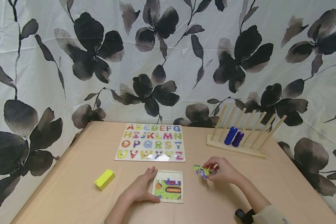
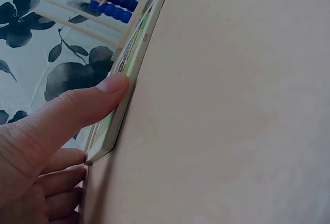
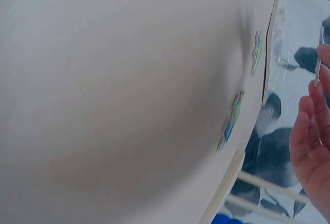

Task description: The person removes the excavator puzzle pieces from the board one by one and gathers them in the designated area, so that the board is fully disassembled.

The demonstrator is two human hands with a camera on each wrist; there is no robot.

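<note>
A small jigsaw puzzle board [image 1: 168, 172] with a pale wooden frame lies near the table's middle, several picture pieces set inside it. My left hand [image 1: 141, 188] holds the board along its left side, thumb [image 2: 111, 87] against the near edge and fingers by the far left corner. Right of the board, my right hand [image 1: 219, 171] pinches a thin puzzle piece [image 3: 318, 72] between thumb and fingers, raised off the table. Loose colourful puzzle pieces [image 3: 232, 121] lie below that hand. The hand partly hides them in the head view, and the held piece shows only edge-on in the right wrist view.
Behind the puzzle board lies an alphabet board [image 1: 150, 143]. A wooden peg rack [image 1: 235, 147] with blue and dark purple beads stands at back right. A yellow block [image 1: 105, 179] sits at left. Floral cloth [image 1: 168, 62] hangs behind the table [image 1: 72, 186].
</note>
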